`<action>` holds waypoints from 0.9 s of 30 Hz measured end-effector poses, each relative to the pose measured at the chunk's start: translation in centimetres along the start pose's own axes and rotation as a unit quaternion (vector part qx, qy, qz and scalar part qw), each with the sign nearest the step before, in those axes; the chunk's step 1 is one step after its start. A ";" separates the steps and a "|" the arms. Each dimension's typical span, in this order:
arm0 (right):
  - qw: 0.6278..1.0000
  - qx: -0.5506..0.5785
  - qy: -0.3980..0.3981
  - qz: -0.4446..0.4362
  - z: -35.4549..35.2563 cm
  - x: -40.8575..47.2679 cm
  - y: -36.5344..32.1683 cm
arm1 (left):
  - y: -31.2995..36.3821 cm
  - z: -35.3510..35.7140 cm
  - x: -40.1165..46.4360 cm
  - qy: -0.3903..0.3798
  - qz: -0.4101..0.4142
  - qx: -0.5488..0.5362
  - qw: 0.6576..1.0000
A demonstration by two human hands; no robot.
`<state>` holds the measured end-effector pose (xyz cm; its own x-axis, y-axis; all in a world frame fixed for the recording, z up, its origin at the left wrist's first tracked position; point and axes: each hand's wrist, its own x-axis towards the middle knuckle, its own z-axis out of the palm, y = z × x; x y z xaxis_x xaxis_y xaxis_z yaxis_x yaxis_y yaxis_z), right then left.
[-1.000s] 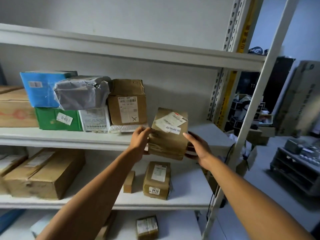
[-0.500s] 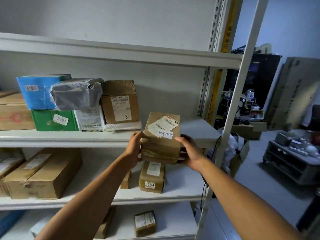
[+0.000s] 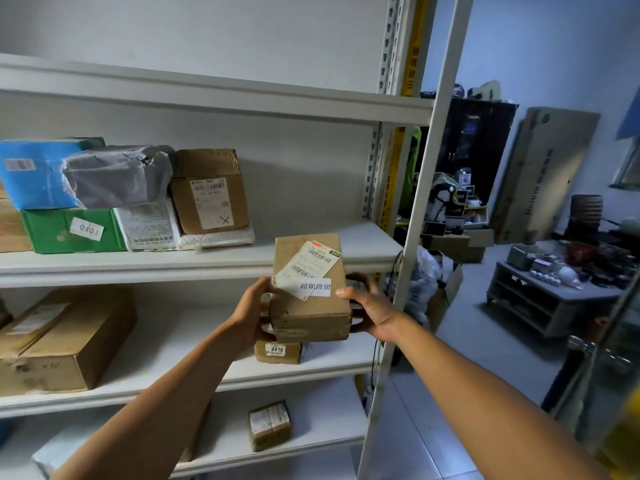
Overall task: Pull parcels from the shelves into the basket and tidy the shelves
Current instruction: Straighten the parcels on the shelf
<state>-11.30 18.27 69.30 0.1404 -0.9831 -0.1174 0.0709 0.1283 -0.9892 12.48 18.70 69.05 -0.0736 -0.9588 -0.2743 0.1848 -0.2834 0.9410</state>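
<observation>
The left hand (image 3: 254, 315) and the right hand (image 3: 369, 311) grip the two sides of a brown parcel (image 3: 310, 306), held in the air in front of the shelves (image 3: 214, 261); its white label faces up; directly below it sits a small box marked 0410 (image 3: 278, 351) on the lower shelf; stacked parcels (image 3: 207, 192) fill the middle shelf to the left.

Held brown parcel (image 3: 309, 292) hides most of the small box marked 0410 (image 3: 278, 352) and the fingertips of the left hand (image 3: 250, 311) and right hand (image 3: 367, 308). Left frame edge cuts off the blue box (image 3: 34, 174) and large carton (image 3: 59, 341). Print on the white label (image 3: 306, 268) is too small to read. Items on the low table (image 3: 554, 289) are blurred.
</observation>
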 end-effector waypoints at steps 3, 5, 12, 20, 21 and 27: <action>1.000 -0.008 0.013 0.008 -1.2 -1.3 0.9 | -1.1 1.2 -0.7 -0.008 0.004 0.006 1.000; 1.000 -0.003 0.016 0.004 -1.9 -2.2 1.4 | -1.6 1.7 -1.1 -0.022 0.007 0.010 1.000; 0.999 0.007 0.041 0.013 -3.3 -4.9 2.7 | -2.8 3.0 -1.6 -0.058 0.015 0.034 0.998; 0.992 0.021 0.123 0.028 -2.2 -8.3 4.0 | -4.1 2.7 -0.1 -0.194 0.030 0.092 0.976; 0.990 0.027 0.134 0.031 -1.9 -8.6 4.2 | -4.1 2.7 0.3 -0.212 0.025 0.098 0.972; 0.974 0.052 0.215 0.041 0.2 -10.7 6.0 | -4.7 2.0 2.2 -0.297 -0.009 0.139 0.945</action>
<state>-12.14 29.62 64.65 -0.2745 -0.9302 -0.2437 0.1804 0.1991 -0.9632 9.52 17.98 64.43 -0.6259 -0.7513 -0.2092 -0.0810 -0.2042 0.9756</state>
